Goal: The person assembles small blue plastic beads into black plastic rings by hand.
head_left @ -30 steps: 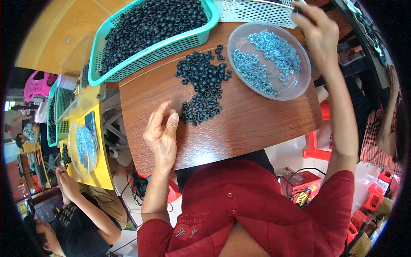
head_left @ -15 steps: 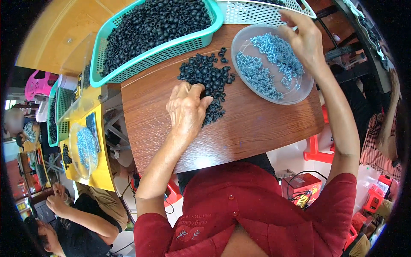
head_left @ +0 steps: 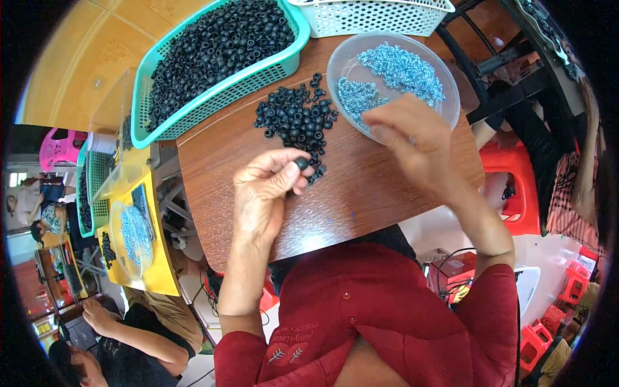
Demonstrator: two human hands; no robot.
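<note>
My left hand point(head_left: 267, 187) pinches one small black rubber ring point(head_left: 302, 164) between thumb and fingers, just below a loose pile of black rubber rings point(head_left: 295, 118) on the brown wooden table point(head_left: 361, 193). My right hand point(head_left: 412, 138) hovers with curled fingers over the near edge of a clear round dish point(head_left: 445, 74) that holds silvery-blue screws point(head_left: 400, 68). Whether it holds a screw is hidden by the fingers.
A teal basket point(head_left: 284, 64) full of black rings sits at the back left, a white basket point(head_left: 374, 16) behind the dish. To the left a yellow table point(head_left: 155, 271) carries another teal basket and a dish; another person's hand point(head_left: 97, 313) works there. Red stools point(head_left: 516, 187) stand right.
My left hand went from the table edge to the pile and lifted off one black ring. My right hand came back from the far basket to the near rim of the dish.
</note>
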